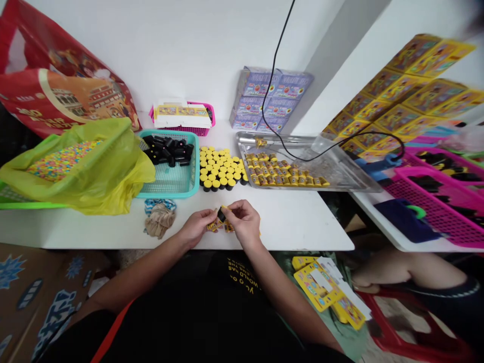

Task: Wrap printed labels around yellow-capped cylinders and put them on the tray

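Over the front edge of the white table, my left hand [197, 228] and my right hand [245, 221] meet with fingers closed. Both pinch a small black container [221, 215] with a bit of yellow at its top. Shiny yellow printed wrappers [214, 226] lie just beneath the fingertips, partly hidden by the hands. Beyond them stands a cluster of black containers with yellow caps [223, 169]. To its right, a metal tray [340, 176] holds rows of yellow-wrapped pieces [280, 171]. Black pieces [168, 150] lie in a turquoise basket [172, 187] on the left.
A yellow bag [124, 166] of colourful small pellets [64, 159] sits at the left. Cloth scrunchies [161, 219] lie near my left forearm. Purple boxes [260, 96] stand against the wall, and a black cable [276, 55] hangs over the tray. Another person's leg [412, 267] shows at right.
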Action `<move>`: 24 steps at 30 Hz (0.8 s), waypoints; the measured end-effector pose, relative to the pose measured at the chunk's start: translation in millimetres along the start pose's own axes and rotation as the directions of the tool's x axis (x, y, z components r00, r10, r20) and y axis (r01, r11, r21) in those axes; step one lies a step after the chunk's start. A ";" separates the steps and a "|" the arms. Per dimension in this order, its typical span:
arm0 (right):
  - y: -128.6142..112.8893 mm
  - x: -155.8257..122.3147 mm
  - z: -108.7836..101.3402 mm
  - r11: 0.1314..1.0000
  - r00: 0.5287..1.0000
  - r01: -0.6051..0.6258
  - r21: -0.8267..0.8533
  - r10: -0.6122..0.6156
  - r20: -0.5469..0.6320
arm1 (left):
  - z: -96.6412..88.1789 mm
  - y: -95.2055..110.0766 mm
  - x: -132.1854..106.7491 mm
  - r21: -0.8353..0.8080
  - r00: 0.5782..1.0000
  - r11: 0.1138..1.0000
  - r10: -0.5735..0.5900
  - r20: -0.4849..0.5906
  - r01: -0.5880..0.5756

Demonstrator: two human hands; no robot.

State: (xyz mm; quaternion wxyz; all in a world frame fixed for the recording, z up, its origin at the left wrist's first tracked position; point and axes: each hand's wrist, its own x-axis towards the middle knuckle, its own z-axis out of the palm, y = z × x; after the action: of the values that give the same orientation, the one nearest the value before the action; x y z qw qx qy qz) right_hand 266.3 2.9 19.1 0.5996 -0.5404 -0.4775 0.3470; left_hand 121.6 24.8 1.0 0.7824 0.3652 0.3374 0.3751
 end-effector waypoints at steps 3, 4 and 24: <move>1.4 -0.2 -0.7 1.000 1.000 0.006 0.015 -0.006 0.003 | 1.6 1.4 0.7 -0.024 1.000 1.000 0.013 -0.009 -0.013; 1.9 -1.0 -0.8 1.000 1.000 0.009 0.012 -0.009 0.015 | 2.2 2.2 0.9 -0.044 1.000 0.999 0.014 -0.010 -0.014; 16.9 -12.0 -4.2 0.955 0.946 0.262 -0.140 -0.226 0.232 | 3.2 18.4 4.9 0.060 0.995 0.998 -0.018 -0.103 0.024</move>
State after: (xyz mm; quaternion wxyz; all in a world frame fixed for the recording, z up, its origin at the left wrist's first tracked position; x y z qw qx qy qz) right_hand 268.3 -6.7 0.3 0.5355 -0.4854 -0.6301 0.2840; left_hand 120.3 36.2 16.5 0.7565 0.3657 0.3920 0.3746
